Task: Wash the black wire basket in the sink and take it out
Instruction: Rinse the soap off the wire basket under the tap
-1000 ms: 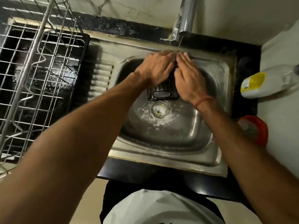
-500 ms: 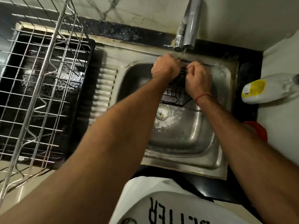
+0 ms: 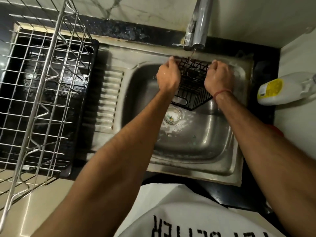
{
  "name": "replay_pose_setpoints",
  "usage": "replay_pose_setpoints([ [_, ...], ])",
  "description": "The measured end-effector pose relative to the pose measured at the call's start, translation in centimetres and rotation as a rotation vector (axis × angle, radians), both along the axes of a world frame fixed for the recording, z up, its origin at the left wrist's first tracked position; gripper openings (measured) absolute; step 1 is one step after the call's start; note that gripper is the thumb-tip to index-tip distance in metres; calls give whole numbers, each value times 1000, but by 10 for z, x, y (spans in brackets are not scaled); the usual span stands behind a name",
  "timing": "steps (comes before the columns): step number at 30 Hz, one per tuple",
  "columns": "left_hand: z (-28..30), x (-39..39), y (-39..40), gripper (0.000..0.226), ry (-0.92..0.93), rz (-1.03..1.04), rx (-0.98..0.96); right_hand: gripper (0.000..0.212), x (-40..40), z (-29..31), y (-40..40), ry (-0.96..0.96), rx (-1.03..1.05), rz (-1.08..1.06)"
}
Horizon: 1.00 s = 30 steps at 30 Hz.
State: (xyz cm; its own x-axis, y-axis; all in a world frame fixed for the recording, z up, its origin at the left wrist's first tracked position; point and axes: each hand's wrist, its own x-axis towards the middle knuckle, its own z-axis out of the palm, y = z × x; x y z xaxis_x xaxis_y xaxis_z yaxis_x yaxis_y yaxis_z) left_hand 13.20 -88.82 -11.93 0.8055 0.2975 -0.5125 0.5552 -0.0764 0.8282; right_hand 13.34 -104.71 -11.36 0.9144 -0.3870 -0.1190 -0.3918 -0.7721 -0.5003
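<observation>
I see the black wire basket [image 3: 192,86] held over the back half of the steel sink [image 3: 196,151], tilted so that its open top faces toward the wall and its near corner dips toward the drain [image 3: 172,115]. A thin stream of water [image 3: 192,53] falls from the tap [image 3: 198,28] onto the basket's far rim. My left hand [image 3: 168,76] is curled around the basket's left edge, fingers closed over the wire. My right hand [image 3: 218,76] is clenched on the right edge in the same way, with a red thread [image 3: 222,92] round the wrist. Both hands look wet. I cannot tell whether the basket's lowest corner touches the sink floor or hangs just above it.

Soap foam lies around the drain, and a few small specks sit on the sink floor nearer to me. The ribbed drainboard [image 3: 109,100] runs along the sink's left side. Beyond it, on the dark counter, stands a silver wire dish rack [image 3: 42,100] over a black tray [image 3: 82,108]. To the right of the sink, on the pale ledge, a white bottle with a yellow label [image 3: 283,91] lies on its side. A bit of something red [image 3: 276,130] shows past my right forearm. A white shirt with black lettering [image 3: 188,219] fills the bottom of the view.
</observation>
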Motion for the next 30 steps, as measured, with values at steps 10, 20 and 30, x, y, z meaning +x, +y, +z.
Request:
replay_pose_setpoints([
  [10, -11, -58, -24, 79, -323, -186, 436, 45, 5, 8, 19, 37, -98, 7],
  [20, -5, -37, -8, 48, -282, 138, 259, 50, -8, 6, 39, -268, -430, 699],
  [30, 4, -36, 8, 30, -146, 111, 14, 56, -21, 13, 0, -209, -334, 915],
])
